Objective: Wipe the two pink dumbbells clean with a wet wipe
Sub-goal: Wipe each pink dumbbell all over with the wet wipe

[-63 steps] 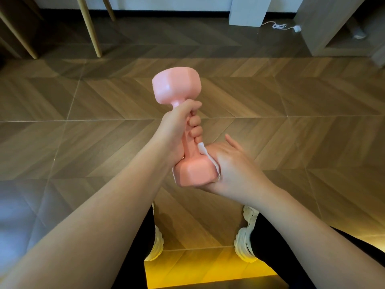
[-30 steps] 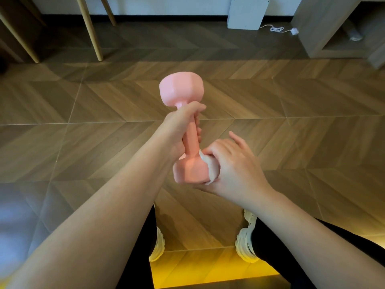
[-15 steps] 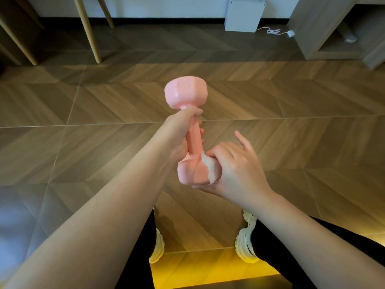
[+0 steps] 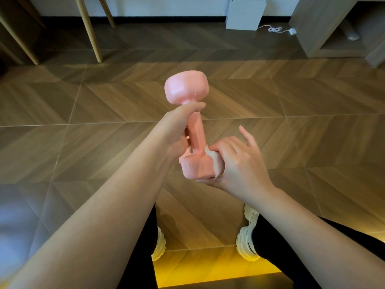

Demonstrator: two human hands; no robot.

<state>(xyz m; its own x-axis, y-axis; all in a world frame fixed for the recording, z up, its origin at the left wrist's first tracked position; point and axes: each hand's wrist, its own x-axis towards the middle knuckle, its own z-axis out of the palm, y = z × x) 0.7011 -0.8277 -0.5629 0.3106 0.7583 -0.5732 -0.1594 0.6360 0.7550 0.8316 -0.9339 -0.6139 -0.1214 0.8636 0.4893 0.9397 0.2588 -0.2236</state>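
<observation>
Left hand [image 4: 175, 130] gripped dumbbell [image 4: 195, 130] bar, right hand [image 4: 237, 163] pinched limp wipe [image 4: 216, 165] against lower head; rigid, glossy, probably slippery wet.

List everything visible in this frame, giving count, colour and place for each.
dumbbell: one in view, pink, held upright mid-frame
wipe: one, white, against the dumbbell's lower head
floor: brown wood, herringbone pattern
furniture legs: at least three, light wood, top left
box: one, white, top centre by the wall
cable: one, white, right of the box
cabinet: one, light wood, top right
shoes: two, white, bottom centre
trousers: black, bottom
left hand: grips the dumbbell's handle
right hand: holds the wipe on the lower head
</observation>
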